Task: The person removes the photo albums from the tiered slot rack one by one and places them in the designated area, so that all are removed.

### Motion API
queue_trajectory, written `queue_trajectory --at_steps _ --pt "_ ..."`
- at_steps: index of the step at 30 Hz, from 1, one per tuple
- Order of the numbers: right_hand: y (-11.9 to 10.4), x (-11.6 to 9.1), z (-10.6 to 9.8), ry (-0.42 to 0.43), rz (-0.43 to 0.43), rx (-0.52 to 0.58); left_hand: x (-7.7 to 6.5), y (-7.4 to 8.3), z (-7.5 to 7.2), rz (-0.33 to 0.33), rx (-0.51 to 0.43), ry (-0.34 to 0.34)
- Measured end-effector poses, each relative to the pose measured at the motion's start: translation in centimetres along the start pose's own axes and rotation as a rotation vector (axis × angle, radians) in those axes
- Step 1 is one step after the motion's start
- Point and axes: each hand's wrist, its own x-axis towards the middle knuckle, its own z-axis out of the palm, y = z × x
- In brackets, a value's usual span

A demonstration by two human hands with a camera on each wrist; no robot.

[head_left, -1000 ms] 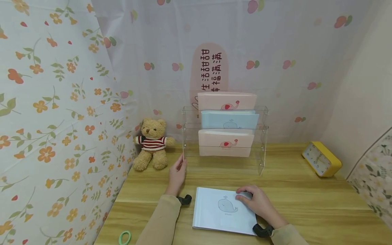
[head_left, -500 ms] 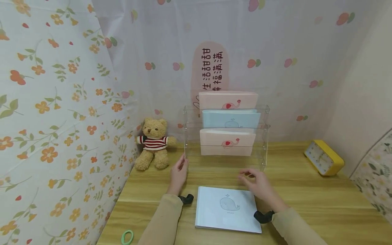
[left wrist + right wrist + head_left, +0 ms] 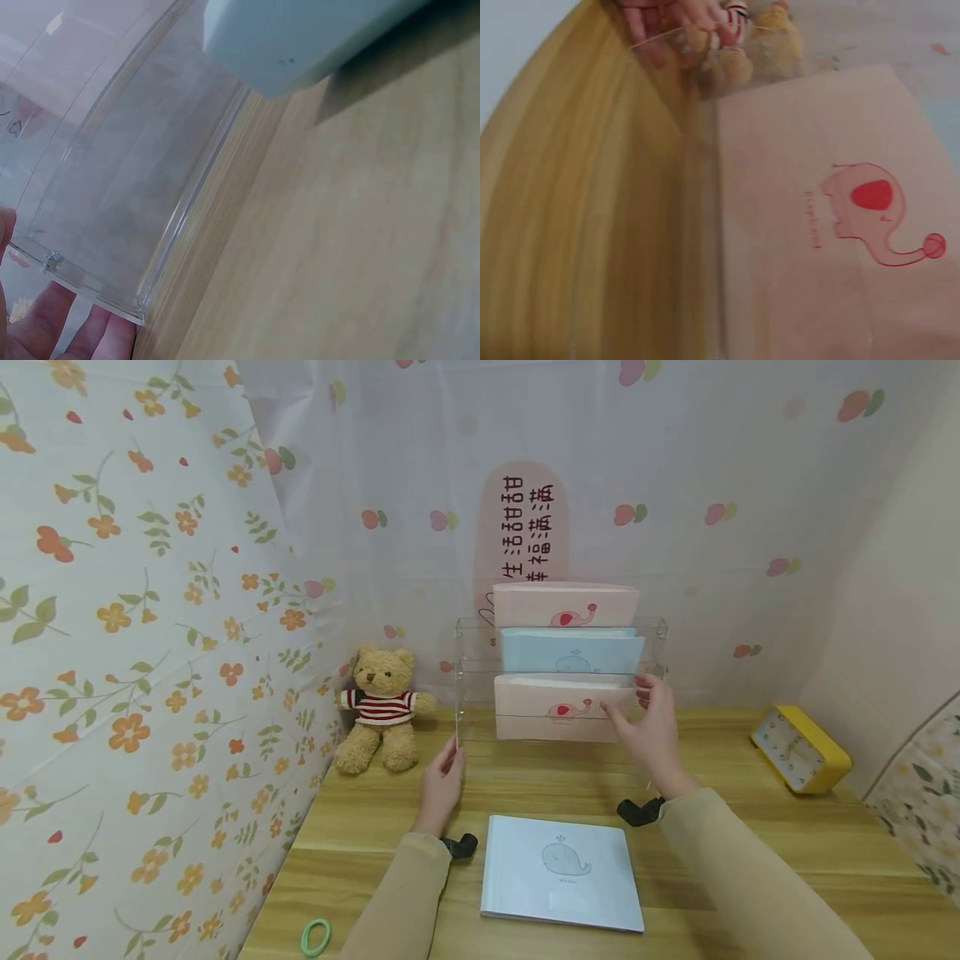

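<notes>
A clear acrylic rack (image 3: 460, 693) stands on the table with booklets in its tiers. My left hand (image 3: 440, 787) holds the rack's left side panel; in the left wrist view, its fingers (image 3: 90, 334) lie behind the panel's lower edge, the thumb on the other side. At the front tier's right end, my right hand (image 3: 655, 735) reaches to a pink elephant booklet (image 3: 525, 706), thumb before its cover and fingers spread near its right edge. The right wrist view shows this booklet (image 3: 780, 172) but not the right hand. Nearer me lies a pale whale booklet (image 3: 525, 877).
A blue booklet (image 3: 528, 650) and another pink booklet (image 3: 525, 604) sit in the tiers behind. A teddy bear (image 3: 382, 710) is left of the rack, a yellow clock (image 3: 801, 749) to the right. A green ring (image 3: 316, 937) lies at the front left.
My right hand has let go of the whale booklet and moved up and forward to the front pink booklet. The left hand has stayed at the rack's side.
</notes>
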Motion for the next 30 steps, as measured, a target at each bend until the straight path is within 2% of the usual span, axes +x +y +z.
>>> queue_trajectory --at_steps 4,10,16,21,25,30 --pt "-0.4 1.3 0.0 -0.017 0.052 0.028 0.0 0.0 0.1 0.002 -0.005 0.007" --pt "-0.6 2.3 0.1 -0.053 0.084 -0.023 0.1 0.1 0.2 0.009 -0.01 0.016" --pt "-0.2 3.0 0.4 -0.1 0.02 -0.043 0.1 0.0 0.0 0.001 -0.007 0.006" --pt "-0.1 3.5 0.8 -0.191 0.005 -0.014 0.3 0.0 0.0 0.009 -0.013 0.005" --pt "-0.4 3.8 1.1 -0.231 0.036 -0.016 0.4 -0.2 0.1 0.02 -0.009 0.014" --pt "-1.3 3.8 1.2 -0.24 0.14 -0.014 0.3 -0.1 0.1 0.012 -0.005 0.013"
